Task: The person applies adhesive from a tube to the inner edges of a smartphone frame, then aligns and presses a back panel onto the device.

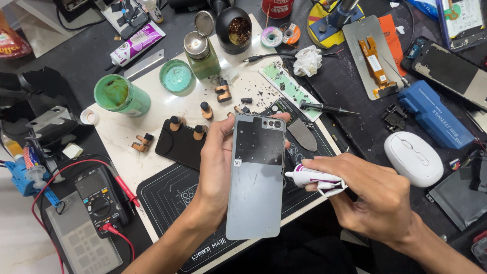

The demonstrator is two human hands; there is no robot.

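A crowded repair bench, black work mat [167,203] under the hands. The grey phone back cover [256,177] stands upright above it, left hand [215,162] clamped round its left edge. The right hand [373,195] is closed on a crumpled white glue tube [312,178], nozzle touching the cover's right edge. I'd worry 1 hard squeeze floods glue over the edge; a mouse [413,158] lies nearby

A dark worktable [355,96] fills the scene, a white slab [127,137] lying on it left of centre; pale floor [20,243] shows near left.
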